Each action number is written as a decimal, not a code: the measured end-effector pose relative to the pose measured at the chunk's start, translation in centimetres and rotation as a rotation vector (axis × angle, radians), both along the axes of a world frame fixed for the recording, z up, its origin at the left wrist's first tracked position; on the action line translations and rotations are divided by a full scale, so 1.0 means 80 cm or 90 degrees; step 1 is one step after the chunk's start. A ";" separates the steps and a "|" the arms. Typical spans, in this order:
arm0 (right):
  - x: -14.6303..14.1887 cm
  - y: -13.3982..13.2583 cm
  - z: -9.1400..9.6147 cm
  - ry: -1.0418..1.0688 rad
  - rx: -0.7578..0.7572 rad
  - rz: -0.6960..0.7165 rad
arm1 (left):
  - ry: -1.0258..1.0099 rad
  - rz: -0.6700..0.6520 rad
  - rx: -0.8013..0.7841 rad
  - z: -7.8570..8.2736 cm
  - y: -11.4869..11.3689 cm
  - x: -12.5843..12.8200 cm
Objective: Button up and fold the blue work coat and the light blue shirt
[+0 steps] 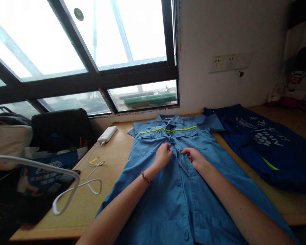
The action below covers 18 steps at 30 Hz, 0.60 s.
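A blue short-sleeved work shirt (pixel 153 194) lies front up on the wooden table, its collar toward the wall and a yellow-green stripe across the chest. Buttons run down its front, and the lower placket edges lie partly apart. My left hand (pixel 163 156), with a beaded bracelet on the wrist, is closed at the button edge below the chest pocket. On the other side, my right hand (pixel 194 158) pinches the opposite front edge, lifting it slightly. A small gap separates the two hands. What exactly sits between the left fingertips is partly hidden.
To the right lies a dark blue garment (pixel 260 143) with white print. A white power bank (pixel 107 134) with a white cable (pixel 94 183) is on the table's left side. Bags (pixel 53 170) stand beyond the left edge. Behind are a window and a wall socket (pixel 229 62).
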State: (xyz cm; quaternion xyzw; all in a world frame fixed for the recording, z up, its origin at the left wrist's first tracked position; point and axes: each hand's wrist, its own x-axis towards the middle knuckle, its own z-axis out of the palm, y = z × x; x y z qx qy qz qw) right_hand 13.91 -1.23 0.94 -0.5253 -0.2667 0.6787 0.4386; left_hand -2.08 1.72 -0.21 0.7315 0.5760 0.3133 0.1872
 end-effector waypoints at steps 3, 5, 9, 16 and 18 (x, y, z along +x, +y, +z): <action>0.000 -0.001 0.003 0.024 -0.051 0.008 | 0.031 -0.091 -0.044 -0.004 -0.026 -0.006; -0.002 -0.003 0.002 0.008 -0.048 0.000 | 0.019 -0.118 -0.055 -0.007 -0.034 -0.008; -0.012 -0.007 -0.010 -0.051 -0.001 -0.044 | 0.001 -0.088 -0.041 -0.011 -0.037 -0.004; -0.026 0.011 -0.033 -0.376 0.422 -0.059 | 0.016 -0.065 -0.004 -0.011 -0.009 -0.001; -0.025 0.025 -0.032 -0.394 0.438 -0.047 | 0.002 -0.073 0.009 -0.011 0.006 -0.004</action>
